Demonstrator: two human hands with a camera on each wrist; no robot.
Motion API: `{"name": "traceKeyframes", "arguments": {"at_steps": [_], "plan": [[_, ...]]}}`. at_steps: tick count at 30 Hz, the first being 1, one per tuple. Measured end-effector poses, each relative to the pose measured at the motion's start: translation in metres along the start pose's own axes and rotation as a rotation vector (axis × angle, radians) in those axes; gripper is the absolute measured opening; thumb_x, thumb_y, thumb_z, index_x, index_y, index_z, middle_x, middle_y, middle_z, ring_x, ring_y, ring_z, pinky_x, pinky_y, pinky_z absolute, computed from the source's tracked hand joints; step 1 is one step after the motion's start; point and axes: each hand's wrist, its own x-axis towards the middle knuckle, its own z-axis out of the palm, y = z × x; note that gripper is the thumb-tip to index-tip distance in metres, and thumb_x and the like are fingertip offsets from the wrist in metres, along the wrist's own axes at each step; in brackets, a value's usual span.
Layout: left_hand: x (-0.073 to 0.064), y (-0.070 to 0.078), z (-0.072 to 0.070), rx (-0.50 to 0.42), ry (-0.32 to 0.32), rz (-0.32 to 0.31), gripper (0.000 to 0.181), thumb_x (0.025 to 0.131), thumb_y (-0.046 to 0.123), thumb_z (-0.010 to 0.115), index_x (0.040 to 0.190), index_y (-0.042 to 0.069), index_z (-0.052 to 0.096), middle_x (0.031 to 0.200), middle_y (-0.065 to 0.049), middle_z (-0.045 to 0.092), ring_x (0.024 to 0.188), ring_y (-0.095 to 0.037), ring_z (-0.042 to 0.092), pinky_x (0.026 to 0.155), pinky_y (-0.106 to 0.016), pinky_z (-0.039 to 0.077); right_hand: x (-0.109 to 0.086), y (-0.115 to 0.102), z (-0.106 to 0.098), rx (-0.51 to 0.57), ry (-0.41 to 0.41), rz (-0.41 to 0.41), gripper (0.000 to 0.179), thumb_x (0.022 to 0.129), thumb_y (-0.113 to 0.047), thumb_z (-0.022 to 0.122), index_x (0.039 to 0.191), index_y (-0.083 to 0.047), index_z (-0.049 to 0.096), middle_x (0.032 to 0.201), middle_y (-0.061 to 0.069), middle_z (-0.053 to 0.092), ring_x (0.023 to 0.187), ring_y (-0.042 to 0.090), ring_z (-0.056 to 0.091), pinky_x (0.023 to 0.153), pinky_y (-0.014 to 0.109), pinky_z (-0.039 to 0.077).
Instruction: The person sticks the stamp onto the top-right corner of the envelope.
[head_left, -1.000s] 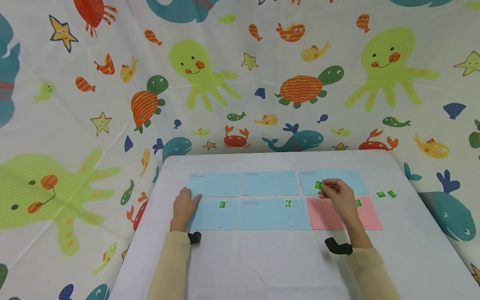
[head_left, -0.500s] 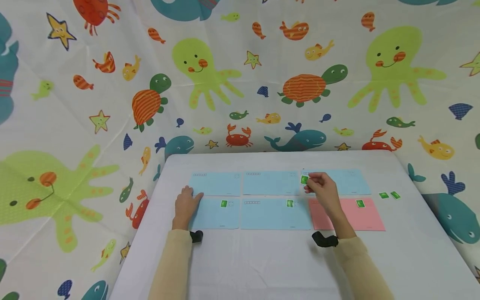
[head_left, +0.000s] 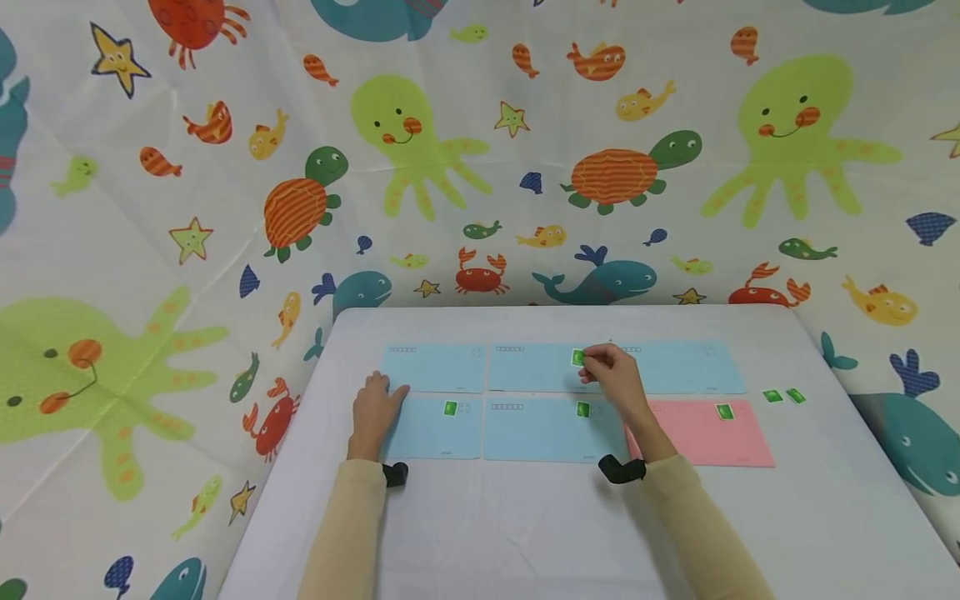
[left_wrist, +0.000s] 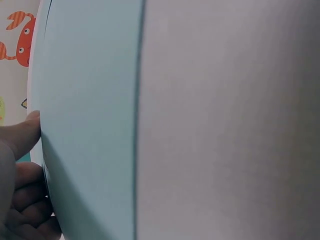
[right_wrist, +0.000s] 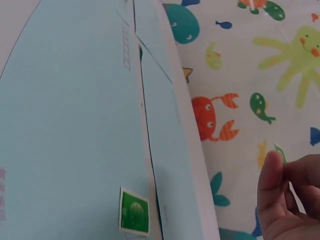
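Between thumb and fingertips, my right hand (head_left: 619,377) pinches a small green stamp (head_left: 577,357) over the right end of the upper middle blue envelope (head_left: 525,372). The right wrist view shows that stamp (right_wrist: 280,151) nearly edge-on at the fingertips. My left hand (head_left: 372,418) rests with loose fingers at the left edge of the lower left blue envelope (head_left: 427,437), below the upper left blue envelope (head_left: 433,372). A green stamp (head_left: 450,408) lies on the lower left envelope. Another stamp (head_left: 582,409) is on the lower middle blue envelope (head_left: 540,439).
An upper right blue envelope (head_left: 690,372) and a pink envelope (head_left: 731,446) with a green stamp (head_left: 724,412) lie on the white table (head_left: 510,533). Two loose stamps (head_left: 772,396) sit to their right. A sea-animal cloth (head_left: 517,208) hangs behind the table.
My right hand has carried the pinched stamp leftward, from over the upper right envelope to the upper middle one. The left hand has stayed at the lower left envelope.
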Motion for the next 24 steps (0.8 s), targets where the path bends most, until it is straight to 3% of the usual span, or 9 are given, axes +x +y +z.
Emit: {"name": "traceKeyframes", "arguments": {"at_steps": [8, 16, 24], "plan": [[-0.001, 0.004, -0.003, -0.005, 0.014, 0.0, 0.065, 0.099, 0.034, 0.061, 0.144, -0.011, 0.045, 0.155, -0.033, 0.035, 0.14, -0.052, 0.038, 0.114, -0.059, 0.036, 0.017, -0.011, 0.037, -0.057, -0.048, -0.012, 0.021, 0.101, -0.017, 0.058, 0.117, -0.004, 0.064, 0.106, 0.019, 0.069, 0.076, 0.014, 0.069, 0.076, 0.023, 0.06], [0.0, 0.003, -0.004, 0.014, 0.025, 0.012, 0.064, 0.099, 0.033, 0.061, 0.143, -0.012, 0.046, 0.154, -0.034, 0.036, 0.14, -0.052, 0.039, 0.114, -0.06, 0.037, 0.032, -0.017, 0.077, -0.067, -0.079, -0.063, 0.016, 0.1, -0.012, 0.058, 0.112, -0.004, 0.066, 0.103, 0.021, 0.068, 0.073, 0.015, 0.069, 0.079, 0.036, 0.062], [-0.002, 0.0, -0.002, -0.003, 0.027, 0.005, 0.066, 0.099, 0.034, 0.061, 0.144, -0.011, 0.045, 0.155, -0.032, 0.035, 0.141, -0.051, 0.038, 0.115, -0.06, 0.036, 0.04, -0.018, 0.113, -0.144, -0.113, -0.077, 0.017, 0.1, -0.01, 0.057, 0.111, -0.002, 0.067, 0.101, 0.02, 0.07, 0.07, 0.013, 0.068, 0.078, 0.039, 0.062]]}}
